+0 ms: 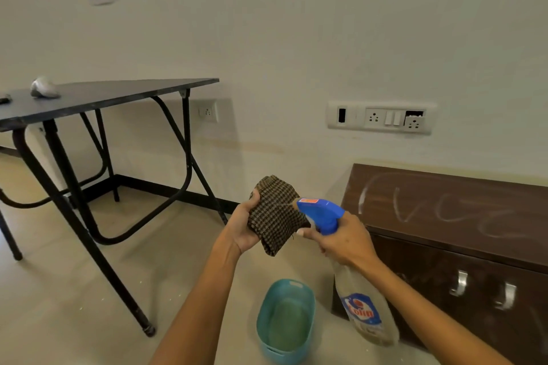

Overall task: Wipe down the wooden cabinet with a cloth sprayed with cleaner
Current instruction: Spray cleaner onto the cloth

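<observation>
Brown-and-black checked cloth, folded into a thick pad [274,215], sitting at the middle of the scene, gripped by the left hand [241,227]: thumb hooking over its left edge, the remaining fingers hidden behind the fabric, so not possible to say how far they are curling. Just to the right, touching or nearly touching the cloth, pointing at it with its nozzle: a clear plastic spray bottle with a blue trigger head and a blue-and-red label [363,305], tilting, body hanging down and to the right. Wrapping round the neck of that bottle, the right hand [345,241], fingers [305,232] closing on the trigger.

Standing at the right against the far wall, a low dark-brown wooden cabinet [444,216], pale chalky scrawls lying across its flat top and two metal handles [458,283] showing on its front. Resting on the beige floor [74,290] near the camera, between the forearms and just left of the cabinet, a teal oval plastic basket [310,295].

Standing at the left, a black folding table with a dark surface [118,92], carrying a crumpled grey lump [44,87] toward its left end. Mounting on the white wall above the cabinet, a white switch-and-socket panel [381,117].
</observation>
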